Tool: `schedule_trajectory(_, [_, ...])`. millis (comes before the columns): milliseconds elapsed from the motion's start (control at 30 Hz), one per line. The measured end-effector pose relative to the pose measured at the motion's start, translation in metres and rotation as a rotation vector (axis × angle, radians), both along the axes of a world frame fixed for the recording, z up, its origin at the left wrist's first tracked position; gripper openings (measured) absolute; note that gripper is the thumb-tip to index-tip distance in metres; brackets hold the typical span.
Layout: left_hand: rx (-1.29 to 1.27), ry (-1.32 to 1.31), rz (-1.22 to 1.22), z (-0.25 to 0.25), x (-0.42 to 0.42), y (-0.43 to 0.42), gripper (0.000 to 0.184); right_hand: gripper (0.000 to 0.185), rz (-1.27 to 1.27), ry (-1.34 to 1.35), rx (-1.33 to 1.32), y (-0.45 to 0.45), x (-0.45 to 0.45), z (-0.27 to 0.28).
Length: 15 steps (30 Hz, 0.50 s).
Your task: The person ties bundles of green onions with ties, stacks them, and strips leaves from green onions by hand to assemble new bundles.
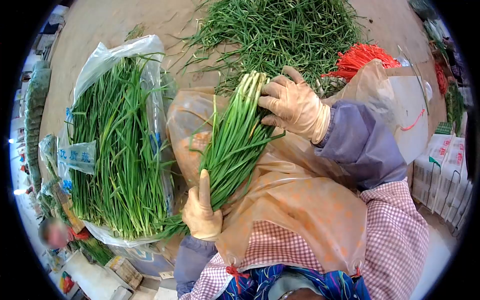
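Note:
A bundle of long green stalks (pixel 237 137) with pale root ends at the top lies across my lap, over a translucent brown plastic apron (pixel 295 200). My gloved right hand (pixel 295 105) is curled against the pale ends from the right side. Lower down, my gloved left hand (pixel 202 210) holds the leafy end, its index finger stretched along the leaves. To the left, a clear plastic bag (pixel 115 52) is open around a large stack of similar green stalks (pixel 117 150).
A heap of loose green stalks (pixel 280 37) lies on the floor ahead. Red ties (pixel 365 60) sit on a pale box (pixel 407 102) at the right. White crates (pixel 440 170) stand further right. Another person (pixel 54 233) is at the far lower left.

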<state>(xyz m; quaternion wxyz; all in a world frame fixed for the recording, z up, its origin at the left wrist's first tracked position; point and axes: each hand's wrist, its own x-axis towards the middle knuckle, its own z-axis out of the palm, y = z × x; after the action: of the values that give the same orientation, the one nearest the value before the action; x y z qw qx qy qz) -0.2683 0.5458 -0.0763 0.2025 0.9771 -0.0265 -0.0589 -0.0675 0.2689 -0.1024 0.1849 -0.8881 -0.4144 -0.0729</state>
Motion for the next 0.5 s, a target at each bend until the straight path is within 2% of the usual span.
schedule_trajectory(133, [-0.011,0.002,0.020,-0.001,0.001,-0.003,0.105,0.043,0.003,0.145,0.087,0.003,0.001,-0.008])
schedule_trajectory(267, [-0.030,-0.009,-0.011,-0.001,0.002,0.000,0.105,0.027,-0.134,0.479,0.118,0.013,-0.004,-0.011])
schedule_trajectory(300, [-0.043,-0.005,-0.012,-0.001,0.002,0.001,0.105,0.022,-0.127,0.424,0.195,0.012,-0.004,-0.013])
schedule_trajectory(400, [-0.061,0.001,0.001,-0.004,-0.002,0.002,0.105,0.022,-0.126,0.385,0.218,0.008,-0.008,-0.014])
schedule_trajectory(500, [-0.055,-0.020,-0.013,-0.003,0.000,0.000,0.104,0.024,-0.179,0.512,0.114,0.009,-0.007,-0.015])
